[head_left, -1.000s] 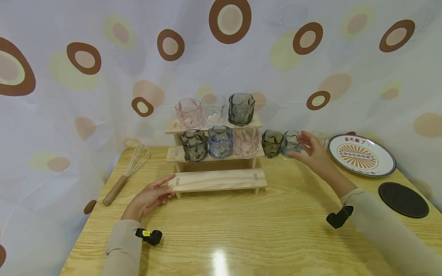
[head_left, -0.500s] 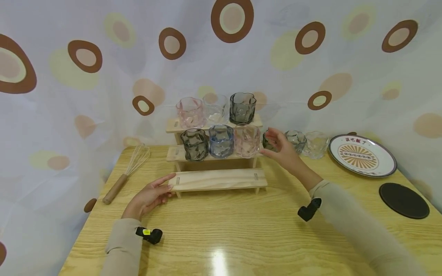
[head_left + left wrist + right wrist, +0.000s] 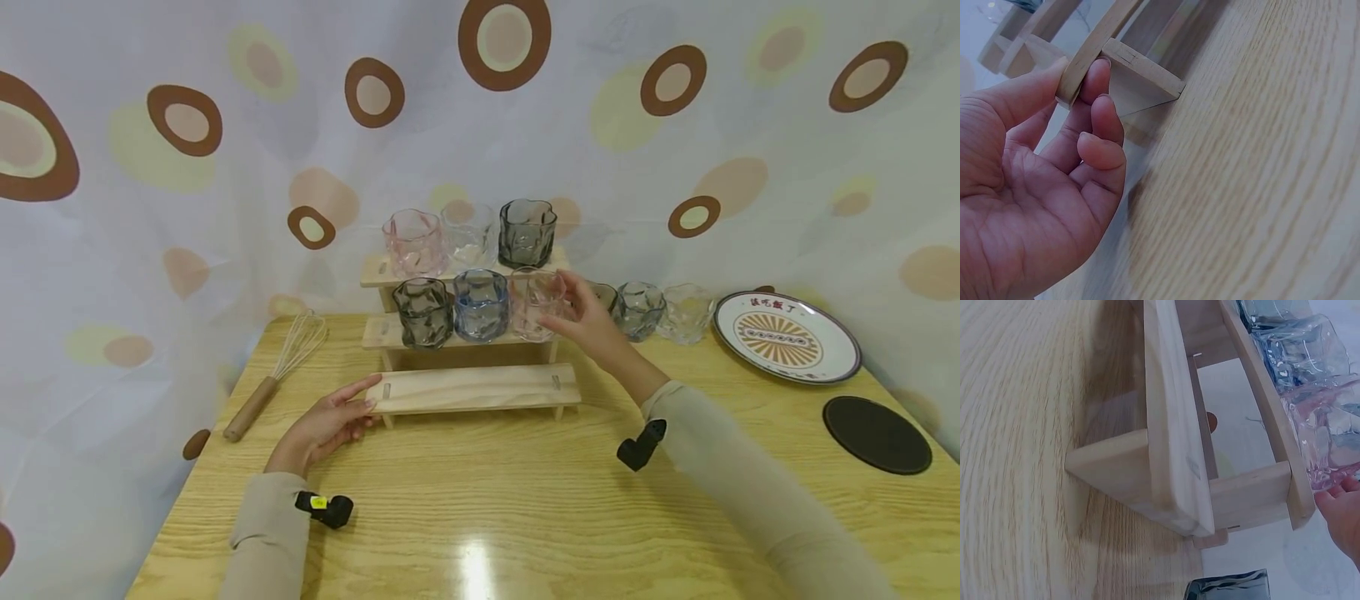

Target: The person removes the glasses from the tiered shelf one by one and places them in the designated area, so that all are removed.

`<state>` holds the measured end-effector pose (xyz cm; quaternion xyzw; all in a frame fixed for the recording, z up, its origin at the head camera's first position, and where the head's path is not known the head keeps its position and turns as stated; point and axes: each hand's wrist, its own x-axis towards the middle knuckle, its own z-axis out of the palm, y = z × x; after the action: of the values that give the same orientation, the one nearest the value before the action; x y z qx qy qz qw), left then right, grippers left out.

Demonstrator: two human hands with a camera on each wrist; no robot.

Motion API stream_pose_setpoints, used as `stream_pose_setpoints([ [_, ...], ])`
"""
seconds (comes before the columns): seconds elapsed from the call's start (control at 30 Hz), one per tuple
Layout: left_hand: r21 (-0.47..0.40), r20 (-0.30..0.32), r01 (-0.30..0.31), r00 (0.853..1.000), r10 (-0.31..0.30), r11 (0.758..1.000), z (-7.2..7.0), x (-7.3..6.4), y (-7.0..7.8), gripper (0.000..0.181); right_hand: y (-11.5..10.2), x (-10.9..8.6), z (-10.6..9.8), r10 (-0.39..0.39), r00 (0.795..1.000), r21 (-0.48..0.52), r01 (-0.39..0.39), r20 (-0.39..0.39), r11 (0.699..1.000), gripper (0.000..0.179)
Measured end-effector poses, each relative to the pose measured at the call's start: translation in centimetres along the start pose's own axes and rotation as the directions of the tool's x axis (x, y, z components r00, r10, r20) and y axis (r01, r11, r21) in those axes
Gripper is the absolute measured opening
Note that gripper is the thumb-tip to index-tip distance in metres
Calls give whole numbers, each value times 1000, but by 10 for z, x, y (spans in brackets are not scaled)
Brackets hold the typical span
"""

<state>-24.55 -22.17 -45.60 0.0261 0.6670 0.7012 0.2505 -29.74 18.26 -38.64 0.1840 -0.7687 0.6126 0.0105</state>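
Observation:
A three-tier wooden stand [image 3: 472, 390] holds wavy drinking glasses on its two upper tiers. My left hand [image 3: 326, 429] pinches the left end of the lowest board, thumb on top and fingers beneath, as the left wrist view confirms. At the middle tier's right end, my right hand [image 3: 596, 329] grips a pink glass [image 3: 531, 312], thumb in front and fingers at its right side. Left of it stand a blue glass [image 3: 481, 308] and a dark grey glass [image 3: 423, 315]. In the right wrist view, fingertips [image 3: 1338, 490] meet the pink glass's base.
On the top tier are a pink glass [image 3: 415, 246], a clear glass [image 3: 468, 237] and a grey glass [image 3: 527, 236]. Beside the stand, a blue-grey glass [image 3: 640, 311] and another clear glass [image 3: 687, 315] neighbour a plate [image 3: 787, 337]. A black disc [image 3: 876, 435] lies right, a whisk [image 3: 255, 408] left.
My right hand has moved left from over the glasses on the table to the pink glass on the middle tier. My left hand stays at the board's end.

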Motion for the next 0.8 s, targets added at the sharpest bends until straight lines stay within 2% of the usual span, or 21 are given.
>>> stream_pose_setpoints([
  [0.13,11,-2,2,1000,-2,1000,0,0,0,61,-1,4,6,5,1000,25,-5,-15,1000,75],
  [0.47,6,-8,6,1000,-6,1000,-1,1,-1,61,-9,6,17,8,996,-22,-10,-85,1000,74],
  [0.8,5,-8,13,1000,-13,1000,0,0,1,62,-31,0,22,31,994,-1,-31,-104,1000,70],
])
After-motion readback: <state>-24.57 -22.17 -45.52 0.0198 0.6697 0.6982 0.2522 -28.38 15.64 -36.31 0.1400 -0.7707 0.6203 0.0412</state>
